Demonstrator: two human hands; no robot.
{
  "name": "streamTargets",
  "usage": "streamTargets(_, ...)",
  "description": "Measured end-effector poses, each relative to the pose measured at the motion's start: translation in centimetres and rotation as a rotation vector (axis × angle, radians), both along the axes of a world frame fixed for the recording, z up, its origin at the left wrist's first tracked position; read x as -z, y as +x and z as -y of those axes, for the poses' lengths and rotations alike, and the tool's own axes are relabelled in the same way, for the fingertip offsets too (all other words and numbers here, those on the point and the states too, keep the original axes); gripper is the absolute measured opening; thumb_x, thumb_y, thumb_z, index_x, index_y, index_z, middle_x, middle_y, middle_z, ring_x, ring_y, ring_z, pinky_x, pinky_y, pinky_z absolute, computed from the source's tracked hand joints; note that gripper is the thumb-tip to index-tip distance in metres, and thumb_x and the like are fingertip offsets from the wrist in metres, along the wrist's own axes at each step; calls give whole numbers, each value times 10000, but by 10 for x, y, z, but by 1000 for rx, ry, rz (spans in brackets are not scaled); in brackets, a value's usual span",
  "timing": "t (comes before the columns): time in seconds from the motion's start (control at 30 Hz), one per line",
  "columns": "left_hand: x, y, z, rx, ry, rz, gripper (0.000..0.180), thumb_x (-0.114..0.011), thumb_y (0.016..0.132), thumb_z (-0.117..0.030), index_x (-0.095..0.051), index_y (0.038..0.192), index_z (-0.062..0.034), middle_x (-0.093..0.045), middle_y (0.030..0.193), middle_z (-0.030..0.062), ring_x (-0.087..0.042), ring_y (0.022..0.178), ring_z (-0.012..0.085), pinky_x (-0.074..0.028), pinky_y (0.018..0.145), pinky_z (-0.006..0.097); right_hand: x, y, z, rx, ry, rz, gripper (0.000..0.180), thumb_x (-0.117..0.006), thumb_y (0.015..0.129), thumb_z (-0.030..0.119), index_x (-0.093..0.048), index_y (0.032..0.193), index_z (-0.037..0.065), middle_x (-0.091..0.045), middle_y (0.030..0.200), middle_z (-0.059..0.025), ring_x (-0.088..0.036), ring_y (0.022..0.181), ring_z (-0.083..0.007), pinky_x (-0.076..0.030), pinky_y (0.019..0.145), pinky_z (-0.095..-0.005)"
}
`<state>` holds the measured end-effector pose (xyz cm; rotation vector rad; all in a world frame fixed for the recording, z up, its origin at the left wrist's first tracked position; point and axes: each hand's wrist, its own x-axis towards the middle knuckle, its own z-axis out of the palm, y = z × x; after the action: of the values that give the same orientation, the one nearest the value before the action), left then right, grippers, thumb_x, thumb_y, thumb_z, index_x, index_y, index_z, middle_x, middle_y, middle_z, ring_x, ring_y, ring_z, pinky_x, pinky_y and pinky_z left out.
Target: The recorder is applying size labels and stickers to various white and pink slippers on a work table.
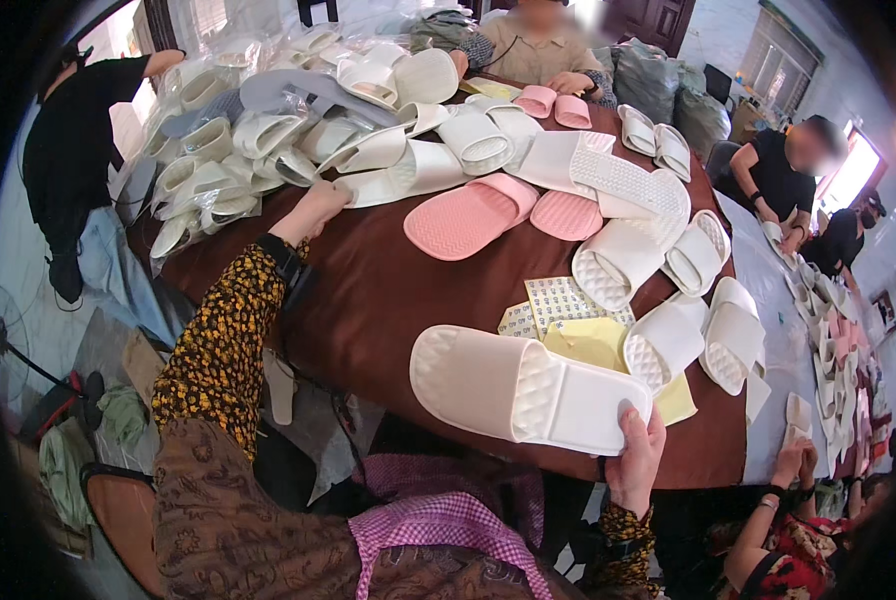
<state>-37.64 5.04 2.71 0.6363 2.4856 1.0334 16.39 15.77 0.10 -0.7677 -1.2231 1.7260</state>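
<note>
My right hand [636,455] grips the heel end of a white slide slipper [468,385], its quilted insole partly showing beside the wide strap. It is held over the table's near edge. At the far left, my outstretched left hand [320,208] closes its fingers on the end of another white slipper [408,175], which lies at the edge of the heap. Between my hands lie a pink slipper [463,218] and a second pink slipper [566,214]. Sheets of small printed stickers [573,305] and yellow backing paper [590,342] lie beyond the held slipper.
A large heap of white slippers [268,130], some in clear plastic, covers the table's far left. More white slippers [733,335] line the right side of the brown table [348,290]. A person [538,50] sits opposite; others work along the right. A fan [3,335] stands at left.
</note>
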Motion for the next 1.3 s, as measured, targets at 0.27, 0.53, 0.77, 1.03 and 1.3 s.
streamTargets(0.27, 0, 1, -3, -250, 648, 498, 175, -643, 838, -160, -591, 955, -40, -579, 777, 89, -543, 630, 181, -444, 537, 326, 9, 2, -1, -11, 29, 9, 430, -579, 922, 224, -472, 1237, -48, -631, 933, -108, -638, 623, -149, -520, 438, -264)
streamTargets(0.53, -49, 36, 3, -134, 754, 615, 195, -654, 826, -134, -594, 964, -10, -619, 750, 96, -562, 566, 184, -437, 497, 287, 12, 5, -1, -44, 72, -8, 421, -562, 923, 200, -455, 1242, -52, -624, 958, -121, -640, 653, -154, -526, 458, -267)
streamTargets(0.77, -93, 74, 88, -76, 925, 519, 239, -630, 846, -109, -567, 1044, 10, -639, 800, 112, -591, 588, 188, -450, 476, 271, 14, 4, 1, -37, 105, -37, 413, -575, 918, 198, -475, 1228, -55, -631, 967, -124, -643, 669, -153, -528, 466, -267)
streamTargets(1.03, -76, 203, 141, 42, 981, 483, 465, -579, 842, -51, -435, 1273, 47, -651, 1026, 185, -677, 735, 276, -560, 552, 325, -8, 13, 6, 29, -80, -159, 406, -540, 938, 212, -487, 1230, -64, -642, 995, -116, -650, 724, -154, -529, 532, -261)
streamTargets(1.3, -20, 293, 133, 98, 979, 839, 415, -577, 841, 12, -462, 1238, -28, -628, 1086, 136, -669, 884, 268, -585, 661, 408, -26, 46, 35, -199, -204, -735, 388, -476, 988, 226, -471, 1273, -38, -609, 1211, -168, -626, 1080, -267, -564, 865, -418)
